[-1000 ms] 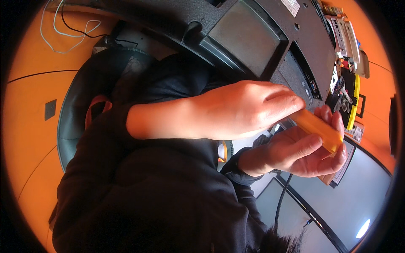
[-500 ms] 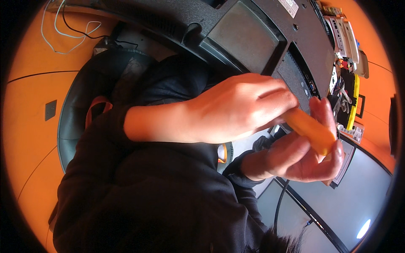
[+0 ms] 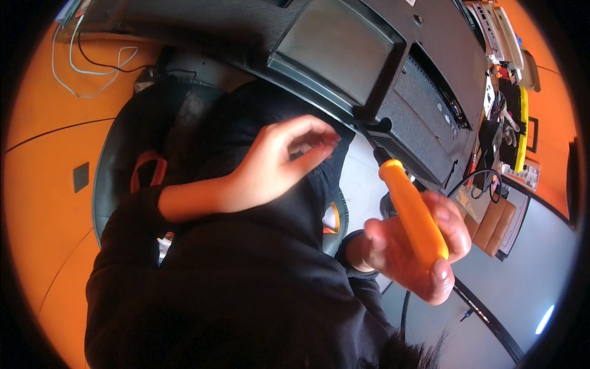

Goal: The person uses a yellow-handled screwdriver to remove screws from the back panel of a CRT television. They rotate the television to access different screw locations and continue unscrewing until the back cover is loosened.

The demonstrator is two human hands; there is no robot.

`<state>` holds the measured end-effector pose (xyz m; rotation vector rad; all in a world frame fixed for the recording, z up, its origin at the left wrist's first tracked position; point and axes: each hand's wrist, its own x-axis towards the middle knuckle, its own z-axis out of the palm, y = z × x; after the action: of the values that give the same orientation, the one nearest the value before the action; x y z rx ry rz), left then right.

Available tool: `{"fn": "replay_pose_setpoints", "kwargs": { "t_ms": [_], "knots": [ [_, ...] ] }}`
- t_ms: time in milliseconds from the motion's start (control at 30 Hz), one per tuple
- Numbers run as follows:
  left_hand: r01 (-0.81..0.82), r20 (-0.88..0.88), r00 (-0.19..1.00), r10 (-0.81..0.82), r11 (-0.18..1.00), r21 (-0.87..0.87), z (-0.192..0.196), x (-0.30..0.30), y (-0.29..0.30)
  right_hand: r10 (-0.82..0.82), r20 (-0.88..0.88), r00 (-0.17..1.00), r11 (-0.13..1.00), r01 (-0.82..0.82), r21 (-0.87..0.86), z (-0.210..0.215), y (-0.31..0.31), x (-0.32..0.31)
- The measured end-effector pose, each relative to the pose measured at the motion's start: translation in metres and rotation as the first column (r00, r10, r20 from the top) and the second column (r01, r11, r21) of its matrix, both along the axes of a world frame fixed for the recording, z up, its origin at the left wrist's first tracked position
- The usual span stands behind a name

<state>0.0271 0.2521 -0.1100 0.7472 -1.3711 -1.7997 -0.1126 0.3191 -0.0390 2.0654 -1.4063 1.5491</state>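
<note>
Right hand clamps one orange screwdriver; left hand empty, fingers loosely curled

We count: two hands, left hand and right hand; one orange-handled screwdriver; one black monitor lying back-up; one grey chair; one white cable.

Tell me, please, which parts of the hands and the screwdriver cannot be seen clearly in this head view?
- Screwdriver tip: hidden against the dark monitor back; contact cannot be told.
- Left hand fingertips: curled; anything pinched is too small to tell.
- Right hand palm: covered by the orange handle.
- Cluttered tools: too small, bent at the rim.
</note>
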Motion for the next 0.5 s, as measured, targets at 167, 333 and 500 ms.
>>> {"fn": "replay_pose_setpoints", "kwargs": {
  "t_ms": [167, 333, 500],
  "knots": [
    [0.217, -0.255, 0.963, -0.089, 0.815, 0.537, -0.01, -0.014, -0.004, 0.224, 0.12, 0.967, 0.974, -0.224, -0.014, -0.008, 0.01, 0.007],
    [0.302, -0.334, 0.938, -0.088, 0.681, 0.667, -0.002, -0.016, -0.011, 0.325, 0.137, 0.936, 0.941, -0.334, 0.055, -0.009, 0.009, 0.011],
    [0.426, -0.484, 0.874, -0.034, 0.531, 0.732, 0.01, -0.019, -0.008, 0.153, 0.04, 0.987, 0.979, -0.146, -0.14, -0.018, 0.002, 0.015]
  ]
}}
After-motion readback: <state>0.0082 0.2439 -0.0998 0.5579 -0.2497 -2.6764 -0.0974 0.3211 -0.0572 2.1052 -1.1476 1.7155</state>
